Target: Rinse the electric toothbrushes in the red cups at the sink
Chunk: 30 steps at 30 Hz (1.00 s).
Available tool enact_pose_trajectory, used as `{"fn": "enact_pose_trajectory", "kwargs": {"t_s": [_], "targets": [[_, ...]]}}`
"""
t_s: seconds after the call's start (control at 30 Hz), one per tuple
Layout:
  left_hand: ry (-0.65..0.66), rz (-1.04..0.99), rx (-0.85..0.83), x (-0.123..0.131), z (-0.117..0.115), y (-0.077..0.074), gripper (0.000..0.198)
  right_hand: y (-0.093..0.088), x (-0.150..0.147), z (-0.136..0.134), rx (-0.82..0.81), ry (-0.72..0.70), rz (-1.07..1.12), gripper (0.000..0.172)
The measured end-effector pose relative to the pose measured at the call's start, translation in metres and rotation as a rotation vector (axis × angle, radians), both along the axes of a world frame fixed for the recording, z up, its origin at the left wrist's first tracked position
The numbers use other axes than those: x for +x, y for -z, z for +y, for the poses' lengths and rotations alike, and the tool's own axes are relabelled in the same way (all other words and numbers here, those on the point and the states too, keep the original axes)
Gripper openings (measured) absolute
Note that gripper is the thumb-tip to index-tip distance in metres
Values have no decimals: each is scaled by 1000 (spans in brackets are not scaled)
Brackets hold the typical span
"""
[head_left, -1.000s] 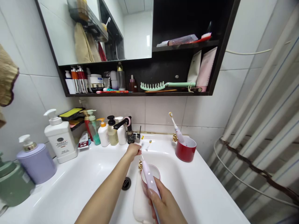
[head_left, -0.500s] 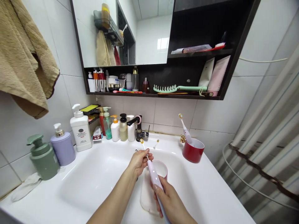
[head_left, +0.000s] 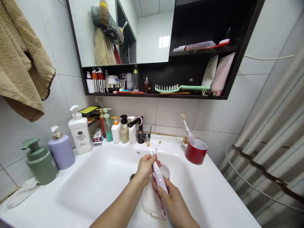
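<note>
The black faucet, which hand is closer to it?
Left. The left hand is in front of the black faucet, over the sink; the right hand is farther away, around the toothbrush handle.

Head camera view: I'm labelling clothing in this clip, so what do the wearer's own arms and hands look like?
The bare, ungloved left hand and right hand show no rings on the visible fingers. The bare left forearm and the short visible stretch of right forearm have no sleeve, watch or bracelet in view. Nail detail is too small to judge.
</note>
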State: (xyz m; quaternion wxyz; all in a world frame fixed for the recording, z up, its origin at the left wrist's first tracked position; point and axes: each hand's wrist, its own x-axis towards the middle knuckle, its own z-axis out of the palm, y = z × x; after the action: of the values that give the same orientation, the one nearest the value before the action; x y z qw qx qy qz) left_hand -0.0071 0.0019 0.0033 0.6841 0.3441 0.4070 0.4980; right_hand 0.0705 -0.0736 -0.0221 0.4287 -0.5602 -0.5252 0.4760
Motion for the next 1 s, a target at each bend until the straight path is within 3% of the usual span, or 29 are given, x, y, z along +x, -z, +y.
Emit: {"fn": "enact_pose_trajectory", "kwargs": {"t_s": [0.2,0.53,0.73,0.87,1.0], "targets": [[-35,-35,47,2,-1,-1,18,-5,-1,-1,8,1,48,32],[74,-95,79,3,-2,-1,16,-5,-4,-1,-110,-126,376,31],[60,-106,127,3,-4,-1,17,-7,-4,-2,-33,-64,279,30],[63,-156,132,4,-5,-2,19,-10,-4,-4,-96,-157,410,23],[47,-193,157,2,-5,-12,19,-16,-5,-3,3,-180,394,21]]}}
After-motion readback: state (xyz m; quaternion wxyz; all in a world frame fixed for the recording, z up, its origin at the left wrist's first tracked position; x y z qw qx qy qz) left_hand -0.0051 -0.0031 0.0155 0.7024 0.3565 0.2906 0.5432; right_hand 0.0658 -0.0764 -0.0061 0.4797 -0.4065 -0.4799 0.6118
